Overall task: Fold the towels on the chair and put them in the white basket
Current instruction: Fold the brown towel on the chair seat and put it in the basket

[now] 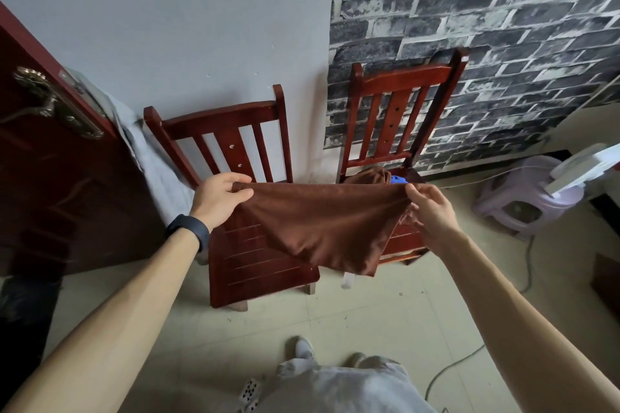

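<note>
A brown towel [322,225] hangs stretched in the air between my two hands, over the gap between two red wooden chairs. My left hand [221,198] pinches its upper left corner, and my right hand [432,208] pinches its upper right corner. The towel's lower part droops to a point over the front of the left chair [258,268]. On the seat of the right chair [399,111], behind the held towel, lie another brown cloth [369,174] and something blue [397,179], both mostly hidden. No white basket is in view.
A dark red door [50,161] with a metal handle stands at the left. A pale purple plastic stool [523,198] and a white object sit at the right, with a cable running over the tiled floor [369,318]. My feet are at the bottom.
</note>
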